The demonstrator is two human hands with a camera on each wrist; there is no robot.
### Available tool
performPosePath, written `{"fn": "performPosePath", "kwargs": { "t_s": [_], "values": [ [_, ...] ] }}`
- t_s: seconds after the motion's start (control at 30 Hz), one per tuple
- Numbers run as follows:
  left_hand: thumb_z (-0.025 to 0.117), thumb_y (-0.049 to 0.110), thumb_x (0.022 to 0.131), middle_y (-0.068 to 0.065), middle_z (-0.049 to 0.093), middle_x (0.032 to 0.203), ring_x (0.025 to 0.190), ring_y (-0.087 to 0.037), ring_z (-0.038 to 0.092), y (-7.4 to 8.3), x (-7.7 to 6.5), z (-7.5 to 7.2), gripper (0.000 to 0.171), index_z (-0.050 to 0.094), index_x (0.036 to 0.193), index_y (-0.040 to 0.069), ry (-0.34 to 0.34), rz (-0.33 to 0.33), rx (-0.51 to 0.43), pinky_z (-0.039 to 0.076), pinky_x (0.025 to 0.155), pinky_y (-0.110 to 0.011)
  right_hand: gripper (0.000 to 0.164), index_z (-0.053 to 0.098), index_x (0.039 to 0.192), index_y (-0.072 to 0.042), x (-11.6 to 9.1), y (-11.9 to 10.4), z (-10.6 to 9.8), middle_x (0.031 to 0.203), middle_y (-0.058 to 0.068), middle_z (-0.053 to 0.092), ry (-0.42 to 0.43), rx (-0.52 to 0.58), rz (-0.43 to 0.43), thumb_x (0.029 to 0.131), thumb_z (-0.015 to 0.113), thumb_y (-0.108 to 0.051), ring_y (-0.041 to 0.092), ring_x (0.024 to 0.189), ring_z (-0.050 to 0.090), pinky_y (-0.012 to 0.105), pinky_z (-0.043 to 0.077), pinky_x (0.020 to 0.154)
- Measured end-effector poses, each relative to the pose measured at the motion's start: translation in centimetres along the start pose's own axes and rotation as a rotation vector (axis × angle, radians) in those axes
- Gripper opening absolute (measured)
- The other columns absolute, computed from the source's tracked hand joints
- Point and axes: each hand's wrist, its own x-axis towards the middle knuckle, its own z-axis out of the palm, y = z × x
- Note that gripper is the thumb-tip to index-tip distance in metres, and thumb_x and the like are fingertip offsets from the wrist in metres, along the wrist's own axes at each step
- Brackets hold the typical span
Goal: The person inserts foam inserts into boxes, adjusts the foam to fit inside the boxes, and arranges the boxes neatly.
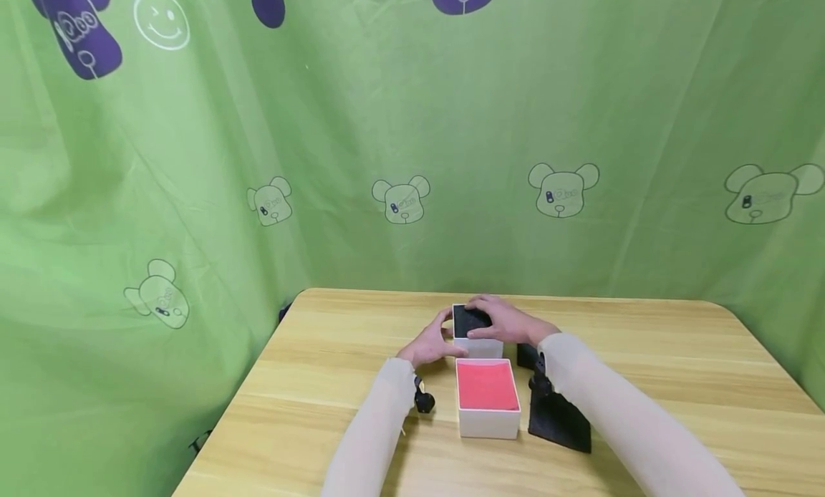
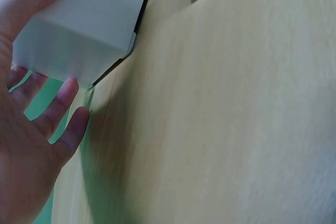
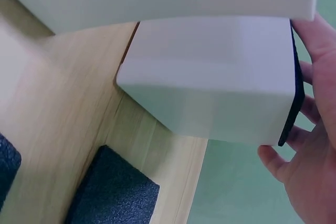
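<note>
Toward the back of the table a white box (image 1: 478, 349) stands upright with a black foam pad (image 1: 467, 321) at its open top. My left hand (image 1: 428, 344) holds the box's left side, its thumb on the near face and its fingers round toward the back, as the left wrist view shows. Above it, my right hand (image 1: 505, 321) pinches the pad between thumb and fingers. In the right wrist view the pad's dark edge (image 3: 295, 103) shows along the rim of the box. Just nearer stands a second white box (image 1: 490, 424) with a red lining (image 1: 488, 386) on top.
Beside the boxes on the right, under the right forearm, lie a black foam sheet (image 1: 559, 422) and another black piece (image 1: 526, 355). The wooden table (image 1: 361, 325) ends at a green curtain (image 1: 477, 246) printed with bear heads. Each wrist wears a small black camera.
</note>
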Motion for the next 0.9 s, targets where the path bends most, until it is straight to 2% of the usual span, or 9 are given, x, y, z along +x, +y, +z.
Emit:
{"fn": "performPosePath", "kwargs": {
  "t_s": [0.2, 0.47, 0.9],
  "values": [
    [0.081, 0.006, 0.073, -0.001, 0.033, 0.145, 0.110, -0.018, 0.055, -0.06, -0.02, -0.02, 0.093, 0.025, 0.147, 0.019, 0.000, -0.009, -0.006, 0.050, 0.083, -0.028, 0.059, 0.051, 0.133, -0.007, -0.27, 0.00, 0.06, 0.137, 0.015, 0.043, 0.004, 0.024, 0.008, 0.086, 0.068, -0.039, 0.032, 0.120, 0.044, 0.050, 0.040, 0.097],
    [0.081, 0.006, 0.072, 0.000, 0.034, 0.145, 0.110, -0.016, 0.055, -0.36, 0.19, -0.03, 0.094, 0.026, 0.147, 0.020, 0.001, -0.011, -0.010, 0.049, 0.084, -0.028, 0.053, 0.054, 0.129, -0.006, -0.17, 0.09, 0.14, 0.131, 0.013, 0.046, 0.025, 0.015, -0.028, 0.086, 0.069, -0.035, 0.031, 0.116, 0.046, 0.049, 0.041, 0.095],
    [0.082, 0.009, 0.073, 0.000, 0.033, 0.145, 0.112, -0.017, 0.053, -0.34, 0.34, -0.16, 0.094, 0.025, 0.147, 0.021, -0.001, -0.008, 0.013, 0.049, 0.084, -0.027, 0.054, 0.055, 0.127, -0.008, -0.06, 0.32, 0.27, 0.131, 0.012, 0.048, 0.025, -0.007, -0.028, 0.086, 0.067, -0.041, 0.029, 0.116, 0.047, 0.048, 0.042, 0.095]
  ]
}}
